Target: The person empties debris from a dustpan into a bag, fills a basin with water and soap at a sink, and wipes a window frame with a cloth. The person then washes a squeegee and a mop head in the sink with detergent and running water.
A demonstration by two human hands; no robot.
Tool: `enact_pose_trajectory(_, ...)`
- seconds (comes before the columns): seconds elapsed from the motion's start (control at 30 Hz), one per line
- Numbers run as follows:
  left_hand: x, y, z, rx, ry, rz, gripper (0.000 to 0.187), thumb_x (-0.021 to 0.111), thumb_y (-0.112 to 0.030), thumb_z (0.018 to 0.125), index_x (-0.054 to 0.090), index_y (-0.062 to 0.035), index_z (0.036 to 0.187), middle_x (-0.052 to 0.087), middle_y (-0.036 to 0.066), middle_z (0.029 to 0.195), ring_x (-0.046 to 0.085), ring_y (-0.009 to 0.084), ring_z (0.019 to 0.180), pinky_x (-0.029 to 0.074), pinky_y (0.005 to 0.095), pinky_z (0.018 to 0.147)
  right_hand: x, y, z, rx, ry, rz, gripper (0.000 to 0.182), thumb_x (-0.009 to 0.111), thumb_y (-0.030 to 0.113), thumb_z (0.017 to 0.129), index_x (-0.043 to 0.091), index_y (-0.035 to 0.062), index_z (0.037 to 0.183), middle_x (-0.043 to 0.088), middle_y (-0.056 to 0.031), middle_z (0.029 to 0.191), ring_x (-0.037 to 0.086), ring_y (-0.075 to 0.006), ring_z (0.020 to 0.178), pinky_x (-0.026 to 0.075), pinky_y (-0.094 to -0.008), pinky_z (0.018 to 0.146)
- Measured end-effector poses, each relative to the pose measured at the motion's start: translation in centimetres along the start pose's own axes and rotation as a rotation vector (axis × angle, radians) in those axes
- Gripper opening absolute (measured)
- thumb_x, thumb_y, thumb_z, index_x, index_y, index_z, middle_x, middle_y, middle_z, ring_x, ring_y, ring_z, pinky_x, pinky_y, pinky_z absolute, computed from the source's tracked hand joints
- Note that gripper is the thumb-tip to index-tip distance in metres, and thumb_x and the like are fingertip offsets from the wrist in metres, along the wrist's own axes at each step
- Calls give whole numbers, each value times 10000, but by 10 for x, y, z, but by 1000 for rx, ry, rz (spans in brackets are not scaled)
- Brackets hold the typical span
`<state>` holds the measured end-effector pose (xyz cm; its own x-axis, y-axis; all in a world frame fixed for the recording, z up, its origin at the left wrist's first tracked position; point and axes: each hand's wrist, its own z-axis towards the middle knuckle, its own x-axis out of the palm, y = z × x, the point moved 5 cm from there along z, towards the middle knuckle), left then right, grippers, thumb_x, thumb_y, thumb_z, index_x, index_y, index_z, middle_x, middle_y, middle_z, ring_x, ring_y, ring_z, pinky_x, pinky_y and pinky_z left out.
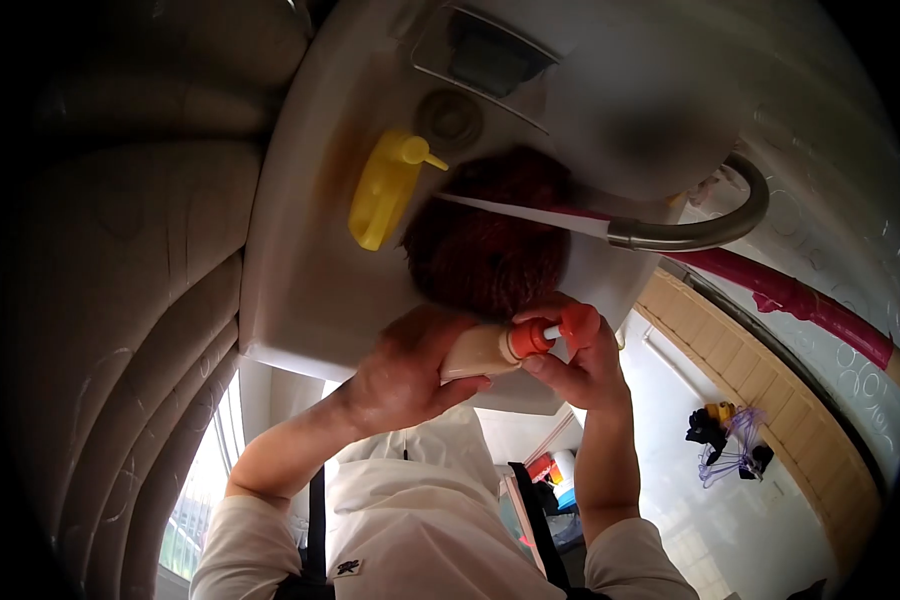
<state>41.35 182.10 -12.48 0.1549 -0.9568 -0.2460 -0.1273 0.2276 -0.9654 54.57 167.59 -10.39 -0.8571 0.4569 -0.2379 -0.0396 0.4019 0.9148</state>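
Note:
A beige bottle (477,352) with a red pump top lies sideways between my hands, over the near edge of the sink (300,310). My left hand (410,368) is wrapped round the bottle's body. At the pump end, my right hand (582,352) has its fingers closed about the red collar and pump head. Just beyond the hands, a dark red, wet-looking mass (495,240) sits in the sink. Water streams over it from a curved metal faucet (690,235).
A yellow bottle with a spout (382,195) lies in the sink, left of the dark mass. Near it is a round drain (449,117). A wire rack (485,60) is at the far side. A pink-wrapped pipe (800,300) runs at the right.

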Motion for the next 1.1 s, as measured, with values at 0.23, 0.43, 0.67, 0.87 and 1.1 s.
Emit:
enact_pose_trajectory(0.23, 4, -24, 14, 153, -74, 81, 525, 833, -219, 674, 608, -23, 1106, 641, 156, 971, 614, 358, 836, 512, 443, 763, 3, 8, -1, -191, -376, -22, 471, 807, 205, 736, 587, -27, 1081, 635, -150, 994, 635, -260, 874, 514, -342, 769)
enact_pose_trajectory(0.43, 4, -20, 16, 104, -145, 76, 509, 825, -140, 691, 595, -26, 1130, 636, 145, 978, 618, 358, 862, 510, 424, 766, 42, 1, -23, -131, -393, 328, 545, 715, 161, 861, 489, -69, 1300, 545, -224, 1309, 534, -292, 1220, 420, -404, 1027)
enact_pose_trajectory(0.67, -9, -12, 3, 29, 229, -212, 515, 833, -127, 694, 596, -45, 1143, 625, 146, 977, 616, 342, 881, 510, 419, 773, 20, 15, -13, -140, -74, 251, 338, 756, 115, 812, 648, 4, 1112, 640, -144, 1169, 632, -228, 1063, 511, -332, 865)
enact_pose_trajectory(0.87, -4, -39, 14, 186, -92, 343, 441, 819, -138, 684, 619, -35, 1064, 641, 106, 927, 603, 316, 789, 498, 407, 693, 55, -10, -9, -49, -459, 343, 341, 679, 24, 851, 607, 12, 1185, 620, -136, 1216, 617, -176, 1047, 499, -288, 868)
enact_pose_trajectory(1.1, -15, -20, 18, -72, 322, -285, 533, 865, -211, 674, 627, -74, 1130, 654, 112, 990, 636, 291, 895, 508, 384, 794, 26, 24, -12, -121, -13, 445, 412, 706, 60, 850, 559, -21, 1226, 624, -166, 1219, 645, -187, 951, 519, -300, 814)
